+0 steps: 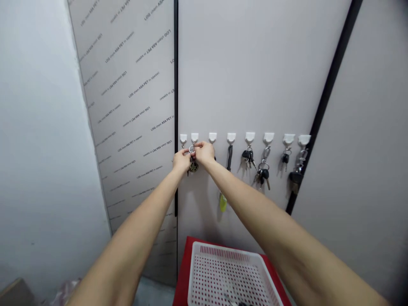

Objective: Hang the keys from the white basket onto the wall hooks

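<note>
Both my hands are raised to a row of white wall hooks (250, 137), just below the second hook from the left (194, 137). My left hand (181, 161) pinches a metal key ring (191, 148) from its left side. My right hand (205, 153) has its fingers closed on the same ring from the right. A round patterned pendant (194, 166) dangles under the ring between my hands. Whether the ring is over the hook cannot be made out. The leftmost hook (183, 138) is beside my left fingers, and what hangs from it is mostly hidden by that hand.
To the right hang several bunches of keys (264, 173), plus a black strap (229, 157) and a yellow-green tag (223, 203). Below, a white perforated basket (195, 272) stands on a red surface (182, 276), with some dark and metallic items at its near edge.
</note>
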{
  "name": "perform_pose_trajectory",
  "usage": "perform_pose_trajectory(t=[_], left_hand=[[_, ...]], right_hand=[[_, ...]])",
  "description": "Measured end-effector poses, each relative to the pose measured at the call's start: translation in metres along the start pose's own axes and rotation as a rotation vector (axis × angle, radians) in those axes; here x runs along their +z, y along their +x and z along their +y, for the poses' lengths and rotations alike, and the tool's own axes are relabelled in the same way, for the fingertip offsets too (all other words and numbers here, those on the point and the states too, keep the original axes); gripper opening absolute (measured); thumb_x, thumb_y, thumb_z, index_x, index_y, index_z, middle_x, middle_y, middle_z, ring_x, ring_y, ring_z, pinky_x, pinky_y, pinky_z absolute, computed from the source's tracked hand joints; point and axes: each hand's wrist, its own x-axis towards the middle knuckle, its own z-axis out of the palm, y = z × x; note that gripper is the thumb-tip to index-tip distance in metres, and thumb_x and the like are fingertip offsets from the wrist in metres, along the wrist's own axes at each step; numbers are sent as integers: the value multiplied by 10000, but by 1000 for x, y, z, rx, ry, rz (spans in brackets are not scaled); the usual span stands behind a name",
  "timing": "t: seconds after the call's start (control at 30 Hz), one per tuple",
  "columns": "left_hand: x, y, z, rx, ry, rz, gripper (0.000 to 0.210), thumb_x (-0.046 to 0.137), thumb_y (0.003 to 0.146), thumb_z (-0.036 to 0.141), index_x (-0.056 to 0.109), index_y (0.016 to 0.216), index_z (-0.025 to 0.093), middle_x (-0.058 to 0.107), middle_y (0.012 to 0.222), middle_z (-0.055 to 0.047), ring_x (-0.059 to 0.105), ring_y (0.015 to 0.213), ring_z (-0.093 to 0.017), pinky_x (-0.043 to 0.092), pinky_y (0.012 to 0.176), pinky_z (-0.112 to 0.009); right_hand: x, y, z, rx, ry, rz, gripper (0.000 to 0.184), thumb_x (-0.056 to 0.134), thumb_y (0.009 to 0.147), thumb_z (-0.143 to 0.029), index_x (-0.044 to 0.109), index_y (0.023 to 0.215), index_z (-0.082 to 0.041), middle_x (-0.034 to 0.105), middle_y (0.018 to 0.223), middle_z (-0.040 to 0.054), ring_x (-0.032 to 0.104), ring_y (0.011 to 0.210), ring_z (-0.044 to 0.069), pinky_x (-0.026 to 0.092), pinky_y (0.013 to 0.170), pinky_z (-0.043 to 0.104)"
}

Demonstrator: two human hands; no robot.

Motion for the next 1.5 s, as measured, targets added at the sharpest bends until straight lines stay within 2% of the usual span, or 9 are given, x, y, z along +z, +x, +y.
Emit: perform_pose_trajectory(t=[0.13,0.23,0.33,0.43,0.53,0.7,1.0,1.27,1.5], left_hand=[[-4,-26,-16,79,59,-31,294,445,600,76,516,881,121,575,843,-64,518,771,-119,388,726,-253],[-7,-73,-40,181,110,-52,318,438,609,98,487,919,146,532,924,-54,487,835,-122,380,746,-250],[-3,-137,-72,151,146,-330,285,420,626,116,487,901,149,535,890,-47,490,805,-117,395,704,-241],[5,-201,-100,67,229,-685,254,424,621,126,510,859,152,555,842,-38,500,747,-108,391,686,-231],[17,-243,-118,59,339,-981,257,437,609,150,524,851,167,571,796,-26,503,702,-114,385,656,-228],[34,-258,-129,98,527,-1193,252,460,567,158,553,800,176,578,714,-17,498,648,-133,366,586,-225],[32,-253,-141,-155,443,-1161,247,425,609,199,551,818,157,566,659,8,478,557,-85,357,528,-174],[31,-254,-146,-195,427,-1178,198,480,551,153,565,729,154,562,628,11,474,575,-98,363,541,-192],[18,-241,-128,-333,-131,-1045,301,503,558,138,516,859,149,570,830,-23,488,794,-131,361,722,-253]], right_hand=[[-13,-26,12,-115,-105,2,224,393,600,-77,505,783,-138,549,640,5,512,555,78,405,600,230],[-40,-66,34,-278,-210,-112,243,416,600,-124,514,820,-151,547,718,6,489,592,73,383,611,214],[-75,-118,77,-266,-309,-570,235,440,589,-143,535,803,-158,539,641,-14,465,555,70,363,556,188],[-111,-169,129,-87,-477,-1089,228,526,523,-186,568,747,-171,539,601,-20,448,518,76,334,495,177],[-136,-209,169,104,-693,-1277,260,555,488,-208,584,746,-194,550,585,-14,437,483,84,300,444,179],[-144,-238,192,53,-720,-1155,237,505,527,-183,588,747,-210,567,605,-5,457,531,102,284,457,182],[-133,-231,198,156,-468,-963,226,380,581,-107,587,669,-126,540,557,-4,428,503,62,312,473,144],[-133,-240,194,187,-459,-1062,126,499,511,-129,565,618,-142,460,489,-45,363,454,48,274,436,153],[-125,-209,168,388,-68,-824,71,464,586,-193,443,552,-134,410,404,-61,361,373,38,275,372,150]])
